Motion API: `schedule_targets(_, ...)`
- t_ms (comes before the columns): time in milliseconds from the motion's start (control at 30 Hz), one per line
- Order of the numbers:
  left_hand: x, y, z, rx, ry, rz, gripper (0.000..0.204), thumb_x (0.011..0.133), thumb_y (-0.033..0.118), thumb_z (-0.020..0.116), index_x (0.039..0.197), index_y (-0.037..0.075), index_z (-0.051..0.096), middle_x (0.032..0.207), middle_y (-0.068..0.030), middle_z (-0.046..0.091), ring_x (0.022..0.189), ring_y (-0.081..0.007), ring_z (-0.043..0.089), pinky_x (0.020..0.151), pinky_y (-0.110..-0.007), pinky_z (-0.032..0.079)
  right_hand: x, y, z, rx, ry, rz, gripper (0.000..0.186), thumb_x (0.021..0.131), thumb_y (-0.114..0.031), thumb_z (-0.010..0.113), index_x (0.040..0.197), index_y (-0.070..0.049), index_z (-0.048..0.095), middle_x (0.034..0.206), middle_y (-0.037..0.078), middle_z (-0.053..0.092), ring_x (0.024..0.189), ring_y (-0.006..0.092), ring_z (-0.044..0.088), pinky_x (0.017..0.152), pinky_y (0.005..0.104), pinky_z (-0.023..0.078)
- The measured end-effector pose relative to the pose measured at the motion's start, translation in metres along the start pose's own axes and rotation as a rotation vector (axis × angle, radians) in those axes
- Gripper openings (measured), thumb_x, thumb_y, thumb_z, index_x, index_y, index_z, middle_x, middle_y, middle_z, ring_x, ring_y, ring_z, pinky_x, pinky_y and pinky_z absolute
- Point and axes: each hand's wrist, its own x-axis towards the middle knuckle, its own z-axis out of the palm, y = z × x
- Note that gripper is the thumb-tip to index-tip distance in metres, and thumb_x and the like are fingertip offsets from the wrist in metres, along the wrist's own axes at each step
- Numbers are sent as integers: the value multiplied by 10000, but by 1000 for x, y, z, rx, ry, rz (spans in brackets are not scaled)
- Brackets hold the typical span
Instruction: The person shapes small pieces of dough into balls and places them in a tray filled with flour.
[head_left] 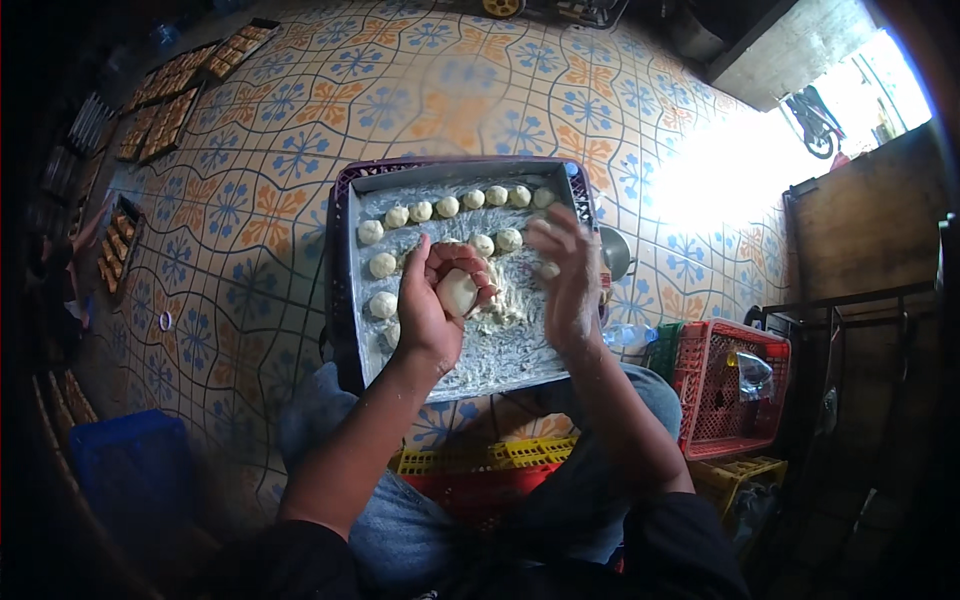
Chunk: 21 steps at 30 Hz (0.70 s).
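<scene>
Cupped in my left hand is a smooth, pale dough ball, its fingers curled round it. My right hand is raised over the right side of a shallow metal tray, apart from the left. Motion smears its fingers, so their shape is unclear. Small round dough balls line the tray's far side, and more dough balls sit along its left side. Between my hands, loose crumbly dough lies on the tray's whitish, floury bottom. The hands hide part of the second row.
A dark purple crate supports the tray. At right are a red plastic crate, a clear bottle and a metal bowl. Trays of baked pieces lie on the patterned floor at far left. A blue box stands lower left.
</scene>
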Motion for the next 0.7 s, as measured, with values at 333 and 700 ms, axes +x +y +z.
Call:
schedule_targets(333, -2, 16, 31, 880, -332, 540, 475, 1105, 382, 328, 1264, 12, 579, 1353, -224, 636, 1347, -331, 538, 1179, -471, 324, -7, 40, -1, 442, -398, 607, 526, 1034, -523, 441, 1126, -31, 605, 1103, 183, 689, 987, 315, 701, 885, 487, 560)
schedule_targets(700, -19, -40, 41, -29, 27, -141, 957, 988, 759, 260, 1576, 5, 306, 1628, -174, 351, 1467, -401, 372, 1206, -504, 283, 18, 16, 26, -448, -312, -193, 580, 1008, -506, 485, 1245, -32, 720, 1293, 240, 665, 1389, 390, 516, 1173, 558, 314)
